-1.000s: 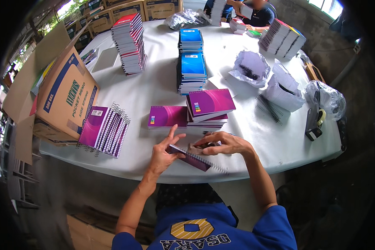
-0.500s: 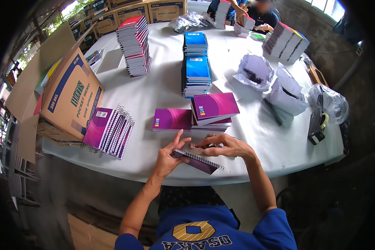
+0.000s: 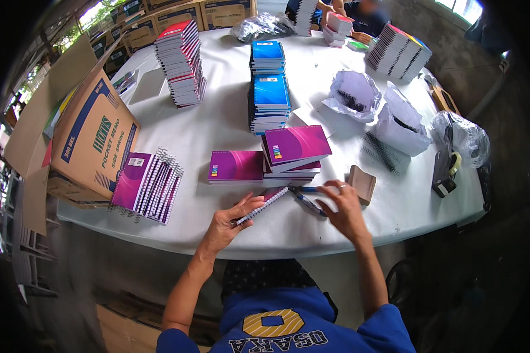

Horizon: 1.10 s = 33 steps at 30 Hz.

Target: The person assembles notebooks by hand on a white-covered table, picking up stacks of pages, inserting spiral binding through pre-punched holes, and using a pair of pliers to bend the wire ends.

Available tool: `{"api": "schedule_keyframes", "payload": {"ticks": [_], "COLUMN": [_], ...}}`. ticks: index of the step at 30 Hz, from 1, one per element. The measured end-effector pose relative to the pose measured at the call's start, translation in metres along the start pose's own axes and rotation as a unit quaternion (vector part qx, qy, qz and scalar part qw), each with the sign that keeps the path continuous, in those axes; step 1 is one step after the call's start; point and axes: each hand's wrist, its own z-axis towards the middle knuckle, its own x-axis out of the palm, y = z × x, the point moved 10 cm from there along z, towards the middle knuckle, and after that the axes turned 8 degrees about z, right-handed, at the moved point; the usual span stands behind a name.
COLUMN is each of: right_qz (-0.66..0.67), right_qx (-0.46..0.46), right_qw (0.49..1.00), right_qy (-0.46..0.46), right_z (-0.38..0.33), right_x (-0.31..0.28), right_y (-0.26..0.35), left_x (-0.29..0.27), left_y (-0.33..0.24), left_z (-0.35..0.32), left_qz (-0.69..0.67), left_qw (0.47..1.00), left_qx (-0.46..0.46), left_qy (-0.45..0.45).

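Observation:
My left hand (image 3: pixel 232 219) grips a purple spiral notebook (image 3: pixel 270 199) by its lower end, with the notebook tilted and its wire coil facing me. Fingers and thumb of my right hand (image 3: pixel 346 210) are at the spread dark handles of a pair of pliers (image 3: pixel 305 200). The jaws of the pliers are beside the far end of the notebook's coil; whether they touch the wire is too small to tell. Just behind lie a single purple notebook (image 3: pixel 235 167) and a short stack of purple notebooks (image 3: pixel 297 144). A tan wooden block (image 3: pixel 362 185) lies right of the pliers.
An open carton (image 3: pixel 94 138) and a row of purple notebooks (image 3: pixel 147 185) stand at left. Farther back are red (image 3: pixel 181 65) and blue (image 3: pixel 271 91) notebook stacks. Bags of wire coils (image 3: pixel 352 97), a tape dispenser (image 3: pixel 444 176) and a co-worker (image 3: pixel 366 20) are to the right.
My right hand has moved right, from the notebook's coil to the pliers. The tan block, formerly under that hand, now lies at right. My left hand has turned the notebook's far end upward.

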Motion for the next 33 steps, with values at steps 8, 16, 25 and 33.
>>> {"api": "schedule_keyframes", "payload": {"ticks": [8,16,25,33], "right_qz": [-0.121,0.038,0.043,0.009], "right_qx": [0.007,-0.063,-0.112,-0.118], "right_qw": [0.993,0.991,0.993,0.993], "right_qy": [-0.013,-0.111,-0.024,-0.011], "right_z": [-0.011,-0.025,-0.028,-0.022], "right_x": [0.044,0.016,0.051,0.062], "right_y": [-0.005,0.073,0.130,0.144], "left_x": [-0.003,-0.021,-0.013,-0.022], "left_y": [0.005,0.018,0.009,0.008], "left_z": [-0.011,-0.009,-0.009,-0.012], "left_qz": [0.113,0.087,0.312,0.265], "left_qw": [0.991,0.990,0.945,0.951], "left_qx": [-0.009,-0.029,0.004,-0.001], "left_qy": [-0.074,-0.104,-0.094,-0.160]}}
